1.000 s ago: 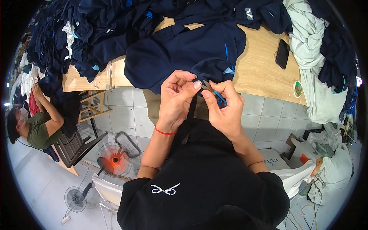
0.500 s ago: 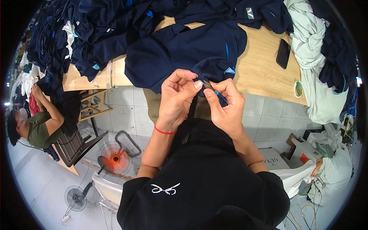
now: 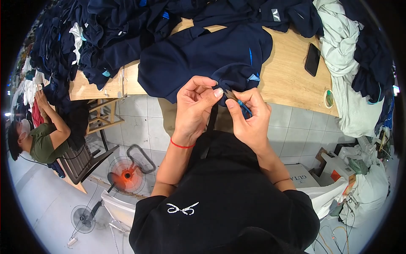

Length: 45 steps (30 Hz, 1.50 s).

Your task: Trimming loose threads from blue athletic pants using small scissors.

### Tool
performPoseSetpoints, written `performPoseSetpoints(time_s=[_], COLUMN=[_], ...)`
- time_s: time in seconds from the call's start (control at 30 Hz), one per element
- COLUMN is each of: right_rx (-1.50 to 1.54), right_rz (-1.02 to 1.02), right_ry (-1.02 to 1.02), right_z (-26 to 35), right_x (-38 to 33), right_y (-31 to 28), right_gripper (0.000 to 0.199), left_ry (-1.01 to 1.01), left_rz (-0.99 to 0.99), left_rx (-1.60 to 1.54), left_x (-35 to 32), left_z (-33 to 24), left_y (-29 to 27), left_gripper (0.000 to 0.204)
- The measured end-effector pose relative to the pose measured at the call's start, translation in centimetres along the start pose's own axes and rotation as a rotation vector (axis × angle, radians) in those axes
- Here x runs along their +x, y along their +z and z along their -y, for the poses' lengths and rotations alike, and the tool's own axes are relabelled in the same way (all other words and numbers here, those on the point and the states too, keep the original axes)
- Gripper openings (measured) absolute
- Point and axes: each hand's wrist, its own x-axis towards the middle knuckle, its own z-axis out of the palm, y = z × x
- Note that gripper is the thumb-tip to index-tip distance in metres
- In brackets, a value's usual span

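At twelve o'clock a heap of dark garments (image 3: 127,29) crowds the wooden table (image 3: 292,80). Your navy shirt (image 3: 203,59) droops over its near edge, centre frame. Your left hand (image 3: 195,108) pinches the shirt's hem between thumb and forefinger; your right hand (image 3: 249,116) closes around blue-handled thread snips (image 3: 239,101), at the cloth.

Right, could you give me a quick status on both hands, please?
Left hand pinching navy garment edge. Right hand gripping small blue-handled snips at it. Nothing between them.
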Motion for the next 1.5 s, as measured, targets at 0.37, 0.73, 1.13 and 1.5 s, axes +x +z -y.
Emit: performPoseSetpoints(time_s=[0.37,0.73,1.13,1.5], right_rx=[-0.014,-0.005,0.046,0.24], right_rz=[-0.016,-0.01,0.003,-0.328], right_ry=[-0.022,-0.027,0.006,0.233], right_z=[0.2,-0.1,0.0,-2.7], right_x=[0.2,0.2,0.4,3.3], right_y=[0.1,0.1,0.1,-8.8], right_gripper=[0.021,0.019,0.016,0.013], left_ry=[0.014,0.032,0.036,0.355], left_rz=[0.043,0.044,0.025,-0.221], left_rx=[0.014,0.037,0.133,0.661], left_x=[-0.3,-0.2,-0.5,4.6], left_z=[-0.2,-0.2,-0.1,-5.9], left_y=[0.2,0.1,0.1,-7.1], left_gripper=[0.022,0.022,0.02,0.037])
